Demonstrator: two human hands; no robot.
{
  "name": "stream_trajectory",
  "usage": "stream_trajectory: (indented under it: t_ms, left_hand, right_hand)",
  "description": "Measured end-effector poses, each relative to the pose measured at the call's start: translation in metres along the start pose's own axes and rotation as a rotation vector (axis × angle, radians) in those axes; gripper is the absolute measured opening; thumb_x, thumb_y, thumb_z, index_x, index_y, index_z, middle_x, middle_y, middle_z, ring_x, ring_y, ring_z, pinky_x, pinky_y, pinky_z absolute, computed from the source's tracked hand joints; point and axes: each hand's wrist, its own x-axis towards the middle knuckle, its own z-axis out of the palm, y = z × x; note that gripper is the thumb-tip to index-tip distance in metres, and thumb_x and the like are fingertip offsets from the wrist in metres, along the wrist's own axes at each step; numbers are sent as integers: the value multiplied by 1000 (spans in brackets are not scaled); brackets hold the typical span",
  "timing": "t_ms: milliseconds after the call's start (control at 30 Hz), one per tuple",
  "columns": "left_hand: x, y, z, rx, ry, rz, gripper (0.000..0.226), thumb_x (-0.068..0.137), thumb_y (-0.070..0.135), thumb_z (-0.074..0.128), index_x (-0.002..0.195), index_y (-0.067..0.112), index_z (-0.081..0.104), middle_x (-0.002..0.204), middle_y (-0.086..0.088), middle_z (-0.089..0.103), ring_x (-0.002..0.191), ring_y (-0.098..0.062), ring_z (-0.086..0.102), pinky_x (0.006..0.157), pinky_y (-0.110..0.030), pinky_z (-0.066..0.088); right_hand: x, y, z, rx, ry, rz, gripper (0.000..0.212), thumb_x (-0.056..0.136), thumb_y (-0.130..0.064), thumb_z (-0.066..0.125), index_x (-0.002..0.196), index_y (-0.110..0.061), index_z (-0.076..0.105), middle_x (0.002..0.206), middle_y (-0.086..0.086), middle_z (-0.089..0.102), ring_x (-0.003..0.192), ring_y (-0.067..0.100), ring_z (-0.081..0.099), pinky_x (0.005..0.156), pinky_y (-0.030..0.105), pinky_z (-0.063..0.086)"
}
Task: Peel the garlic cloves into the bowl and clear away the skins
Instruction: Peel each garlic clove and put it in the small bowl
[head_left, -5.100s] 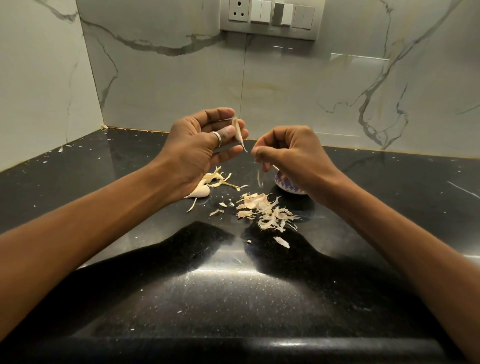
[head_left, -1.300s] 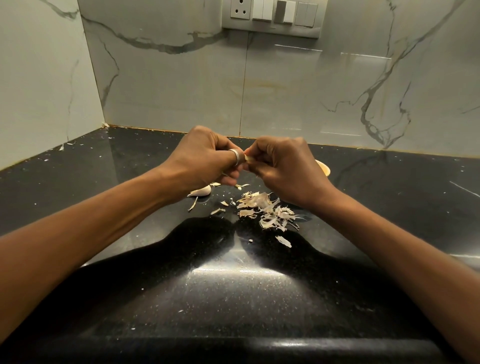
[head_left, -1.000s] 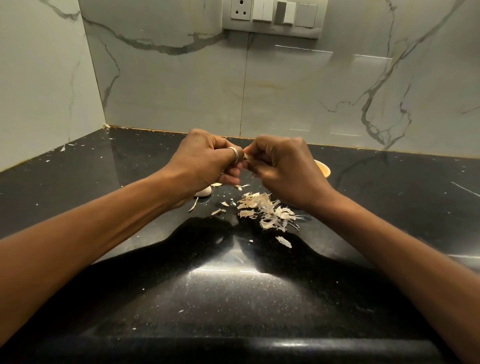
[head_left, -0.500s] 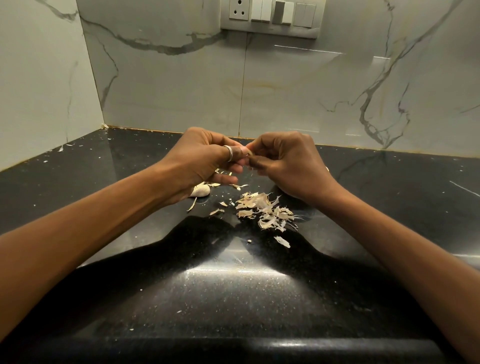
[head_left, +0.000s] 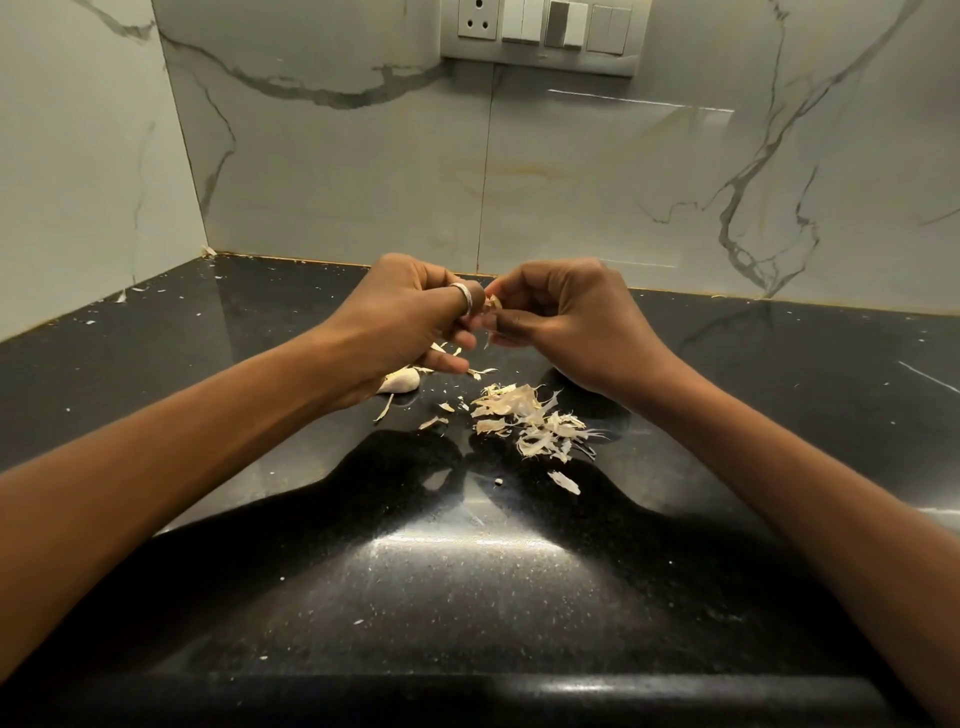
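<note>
Both hands meet above the black counter (head_left: 467, 571). My left hand (head_left: 410, 317), with a ring on the thumb, and my right hand (head_left: 571, 322) pinch a small garlic clove (head_left: 492, 304) between their fingertips. Only a pale sliver of the clove shows. A pile of papery garlic skins (head_left: 530, 421) lies on the counter just below the hands. One unpeeled clove (head_left: 400, 382) lies under my left hand. The bowl is hidden behind my right hand.
Marble walls stand behind and to the left, forming a corner at the back left. A socket and switch panel (head_left: 540, 31) sits high on the back wall. Loose skin flakes (head_left: 563, 482) lie scattered nearer the counter's front edge.
Five seconds ago the hands were apart, the left holding a clove up. They have come together on the clove. My right hand now hides the bowl rim seen a second ago.
</note>
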Motion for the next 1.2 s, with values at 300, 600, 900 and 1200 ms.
stream_trajectory:
  t_ms: [300,600,900,1200]
  left_hand:
    - [0,1,0,28,27,1,23,100,15,57,96,-6,66,74,-8,56,57,-8,60,50,-25,57]
    - [5,-3,-3,30,78,-25,24,100,20,59,88,1,66,70,-5,54,53,-8,57,52,-26,56]
    - [9,-6,-4,91,93,-84,25,97,21,61,78,5,65,67,-5,51,54,-12,54,48,-23,51]
    - [10,-10,-5,220,52,-101,22,94,19,61,79,4,68,66,-5,55,54,-13,55,52,-27,53]
  right_hand:
    - [0,-4,0,200,2,83,12,85,-1,78,93,-9,74,89,13,77,83,22,77,81,35,62]
    - [-4,-15,-10,351,57,127,21,87,3,71,107,9,68,102,27,73,88,25,74,80,26,62]
    - [0,-19,-19,397,193,121,18,90,-1,70,107,2,68,99,22,74,86,23,75,80,27,62]
    - [1,-21,-24,415,285,106,12,93,-4,70,103,2,70,92,19,75,76,18,72,71,23,58]
